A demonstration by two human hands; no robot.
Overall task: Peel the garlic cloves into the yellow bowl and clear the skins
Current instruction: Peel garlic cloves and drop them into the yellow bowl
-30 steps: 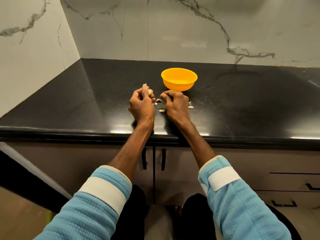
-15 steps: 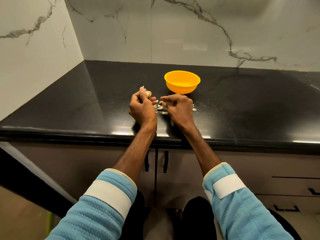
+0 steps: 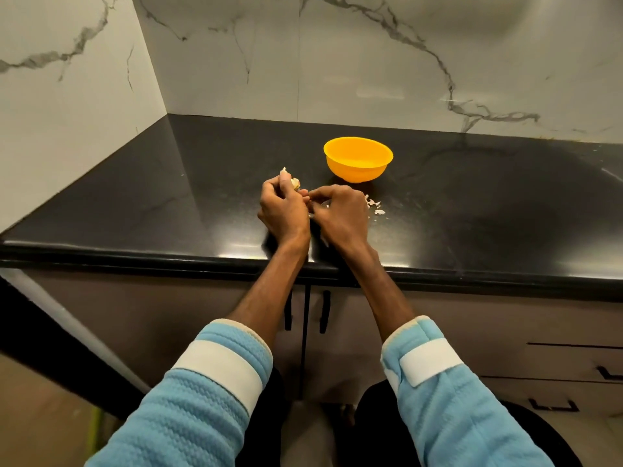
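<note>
Both hands work close together over the black counter (image 3: 168,197), near its front edge. The left hand (image 3: 283,210) holds a piece of garlic (image 3: 292,181). Its fingers (image 3: 271,192) are curled tightly round it, and only a pale tip and a bit of loose skin come out above the knuckles. The right hand (image 3: 340,214) is just beside it, almost touching. Its thumb and forefinger (image 3: 320,194) are pressed together and point toward the garlic. They perhaps pinch a small strip of skin, but this part is too small to tell.

The yellow bowl (image 3: 358,160) stands upright on the counter behind the right hand, a little apart from it. From this angle I cannot see cloves inside. Some torn skins (image 3: 375,206) lie on the counter just to the right of the right hand, in front of the bowl.

Both arms wear light blue sleeves (image 3: 202,399) with a white band. Behind the counter there is a white marble wall (image 3: 371,62), and under it brown cabinet doors (image 3: 344,348) with dark handles.
</note>
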